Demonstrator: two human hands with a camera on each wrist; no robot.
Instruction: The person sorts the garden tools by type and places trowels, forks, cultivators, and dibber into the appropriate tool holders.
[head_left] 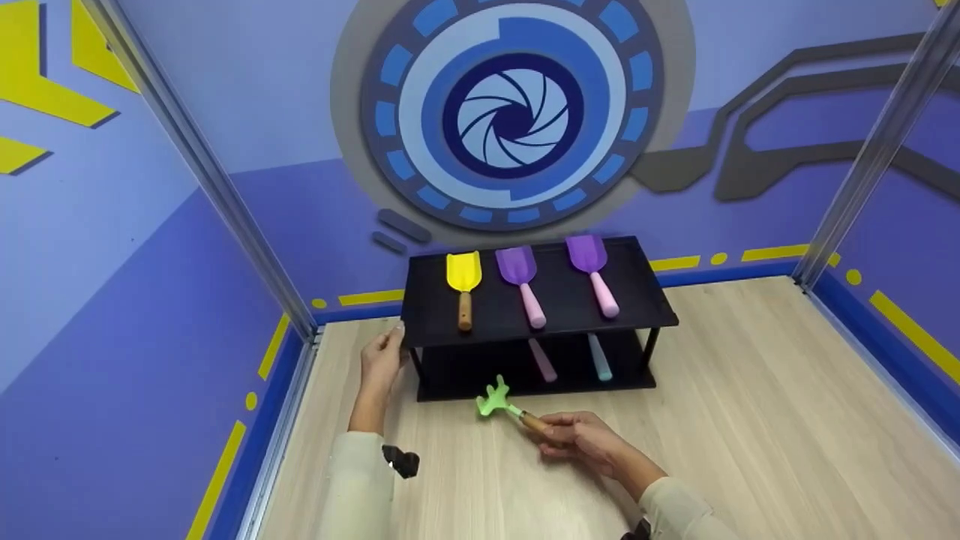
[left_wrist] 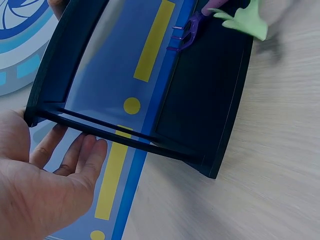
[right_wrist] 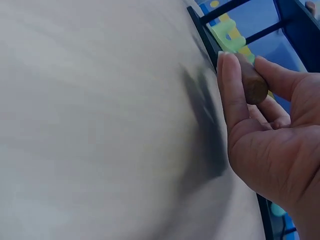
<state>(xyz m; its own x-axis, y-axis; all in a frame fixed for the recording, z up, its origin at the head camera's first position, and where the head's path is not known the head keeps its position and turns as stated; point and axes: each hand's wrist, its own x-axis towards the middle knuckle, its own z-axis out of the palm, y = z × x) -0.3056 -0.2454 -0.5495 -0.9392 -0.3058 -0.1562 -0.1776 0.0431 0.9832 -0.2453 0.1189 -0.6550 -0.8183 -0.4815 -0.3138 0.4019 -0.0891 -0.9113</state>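
My right hand (head_left: 585,442) pinches the wooden handle (right_wrist: 254,84) of a small green hand rake (head_left: 493,400) between thumb and fingers. The rake's prongs point away to the left, right in front of the lower tier of a black two-tier shelf (head_left: 427,300). At the shelf's left end, my left hand (left_wrist: 55,180) grips the upper tier's corner, thumb at the edge and fingers behind the side bar. Lying on the top tier are a yellow shovel (head_left: 463,274) with a wooden handle and two purple shovels (head_left: 516,265) with pink handles.
On the lower tier, a pink handle (head_left: 544,361) and a light teal handle (head_left: 600,358) stick out toward the front. The left wrist view shows purple prongs (left_wrist: 189,36) on the pink-handled one. Blue patterned walls (head_left: 285,225) enclose the wooden tabletop (head_left: 750,390).
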